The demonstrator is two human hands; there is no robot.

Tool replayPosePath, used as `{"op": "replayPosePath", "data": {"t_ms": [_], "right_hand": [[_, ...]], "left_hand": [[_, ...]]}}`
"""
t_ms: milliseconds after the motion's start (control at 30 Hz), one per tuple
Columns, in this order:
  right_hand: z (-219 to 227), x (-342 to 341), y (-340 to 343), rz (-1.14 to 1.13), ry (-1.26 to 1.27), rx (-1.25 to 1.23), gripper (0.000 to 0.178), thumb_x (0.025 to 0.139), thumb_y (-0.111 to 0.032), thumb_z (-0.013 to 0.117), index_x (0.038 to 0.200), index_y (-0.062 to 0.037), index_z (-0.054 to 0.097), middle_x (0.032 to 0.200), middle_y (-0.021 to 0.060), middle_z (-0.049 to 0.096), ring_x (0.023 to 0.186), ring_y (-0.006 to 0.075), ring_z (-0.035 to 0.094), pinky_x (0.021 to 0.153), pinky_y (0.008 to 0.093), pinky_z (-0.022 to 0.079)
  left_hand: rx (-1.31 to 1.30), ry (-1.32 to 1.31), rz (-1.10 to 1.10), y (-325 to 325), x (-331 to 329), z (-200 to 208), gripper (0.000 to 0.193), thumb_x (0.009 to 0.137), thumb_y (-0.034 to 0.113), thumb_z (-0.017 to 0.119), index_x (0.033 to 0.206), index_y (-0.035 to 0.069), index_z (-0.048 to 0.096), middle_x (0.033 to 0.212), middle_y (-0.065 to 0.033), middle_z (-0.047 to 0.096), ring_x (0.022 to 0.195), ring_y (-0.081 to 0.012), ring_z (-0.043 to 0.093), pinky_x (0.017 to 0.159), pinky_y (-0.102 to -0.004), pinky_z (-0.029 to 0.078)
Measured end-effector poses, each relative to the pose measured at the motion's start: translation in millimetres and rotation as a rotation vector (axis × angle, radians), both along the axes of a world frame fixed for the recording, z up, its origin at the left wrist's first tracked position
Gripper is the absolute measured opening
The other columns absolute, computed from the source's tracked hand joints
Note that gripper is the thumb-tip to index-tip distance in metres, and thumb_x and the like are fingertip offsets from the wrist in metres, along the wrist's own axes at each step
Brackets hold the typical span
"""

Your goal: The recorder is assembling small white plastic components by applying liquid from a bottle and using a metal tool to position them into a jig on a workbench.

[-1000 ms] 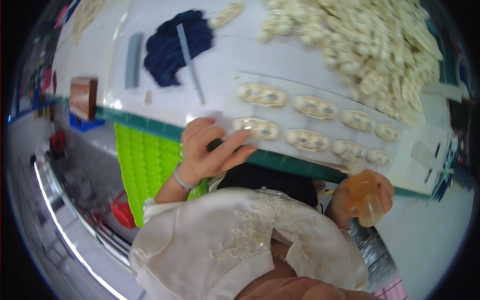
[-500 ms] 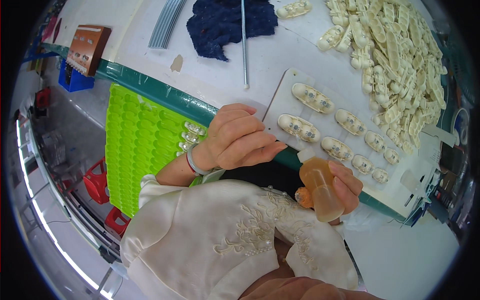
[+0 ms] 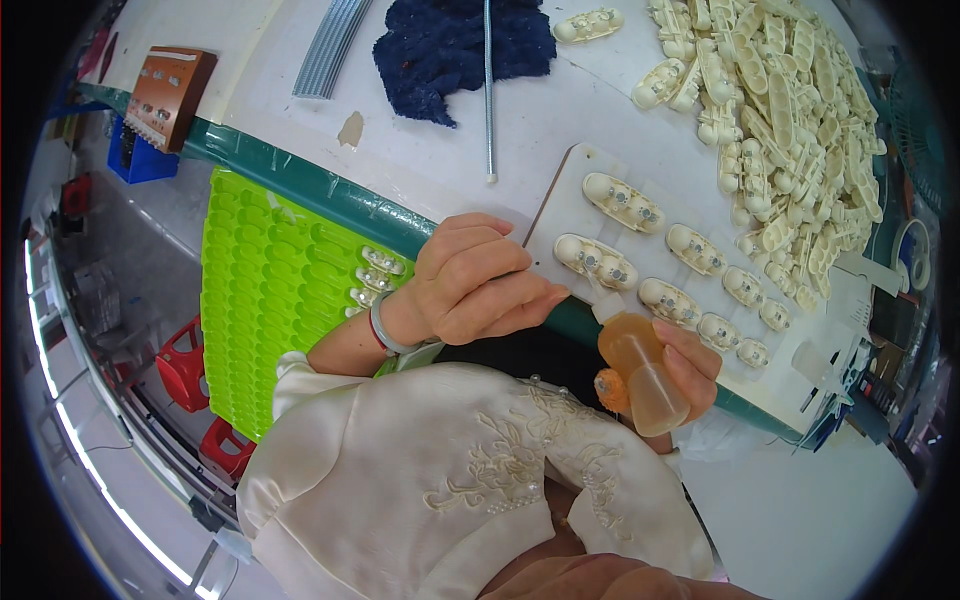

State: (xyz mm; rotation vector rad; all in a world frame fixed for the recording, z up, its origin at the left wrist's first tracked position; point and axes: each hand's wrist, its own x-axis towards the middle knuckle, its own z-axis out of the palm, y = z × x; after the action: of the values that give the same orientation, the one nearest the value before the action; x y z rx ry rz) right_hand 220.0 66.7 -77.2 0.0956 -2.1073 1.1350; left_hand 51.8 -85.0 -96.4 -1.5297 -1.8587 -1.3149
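My right hand (image 3: 688, 368) is closed round a squeeze bottle (image 3: 640, 375) of amber liquid, tilted with its pale nozzle up and left. That nozzle is close to the near-left cream shell part (image 3: 596, 262) on a white board (image 3: 562, 212); whether they touch I cannot tell. Two rows of such cream parts, each with small metal pieces inside, sit on this board. An orange fuzzy lump (image 3: 611, 390) is beside the bottle. My left hand (image 3: 480, 285) is closed at the board's left corner, fingers curled; whatever they may hold is hidden.
A big heap of loose cream parts (image 3: 785, 130) covers the right of the table. Dark blue cloth (image 3: 430, 50) lies at the back under a thin metal rod (image 3: 489, 110). A bright green moulded tray (image 3: 260, 300) with several small parts is to the left, below the green table edge (image 3: 300, 180).
The view has shifted slightly. Both hands and the bottle keep nearly the same place beside the board, and the grip on the bottle is unchanged.
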Motion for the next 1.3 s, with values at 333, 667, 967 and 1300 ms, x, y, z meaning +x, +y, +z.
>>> {"op": "replayPosePath", "data": {"t_ms": [333, 667, 967, 1300], "right_hand": [[-8, 5, -3, -0.016, 0.060, -0.084, 0.031, 0.080, -0.006, 0.063, 0.106, -0.0006, 0.046, 0.104, 0.0239, 0.051, 0.089, 0.0304, 0.058, 0.078, 0.0369, 0.050], [-13, 14, 0, -0.043, 0.188, -0.052, 0.039, 0.073, -0.006, 0.068, 0.104, 0.0038, 0.046, 0.106, 0.0267, 0.051, 0.084, 0.0341, 0.060, 0.067, 0.0419, 0.054], [-15, 22, 2, -0.085, 0.139, -0.027, 0.038, 0.074, -0.007, 0.067, 0.104, 0.0037, 0.046, 0.106, 0.0272, 0.051, 0.084, 0.0346, 0.060, 0.067, 0.0418, 0.054], [-17, 27, -1, -0.095, 0.124, -0.096, 0.034, 0.079, -0.008, 0.064, 0.107, -0.0013, 0.044, 0.106, 0.0224, 0.049, 0.089, 0.0309, 0.058, 0.075, 0.0422, 0.052]], "left_hand": [[0.013, 0.040, -0.020, 0, -2, 1, 0.027, 0.062, 0.014, 0.078, 0.082, 0.010, 0.061, 0.089, -0.0047, 0.051, 0.072, -0.0187, 0.052, 0.068, -0.0326, 0.049], [-0.072, 0.013, 0.001, -1, 1, 4, 0.024, 0.061, 0.017, 0.080, 0.075, 0.015, 0.060, 0.086, -0.0039, 0.048, 0.079, -0.0207, 0.049, 0.070, -0.0345, 0.049], [-0.106, 0.060, -0.014, -1, 1, 4, 0.028, 0.061, 0.017, 0.080, 0.079, 0.013, 0.058, 0.090, -0.0041, 0.049, 0.081, -0.0207, 0.048, 0.071, -0.0340, 0.048], [-0.134, 0.076, -0.007, 0, 1, 7, 0.028, 0.060, 0.019, 0.080, 0.076, 0.013, 0.058, 0.089, -0.0048, 0.048, 0.078, -0.0214, 0.048, 0.070, -0.0348, 0.048]]}}
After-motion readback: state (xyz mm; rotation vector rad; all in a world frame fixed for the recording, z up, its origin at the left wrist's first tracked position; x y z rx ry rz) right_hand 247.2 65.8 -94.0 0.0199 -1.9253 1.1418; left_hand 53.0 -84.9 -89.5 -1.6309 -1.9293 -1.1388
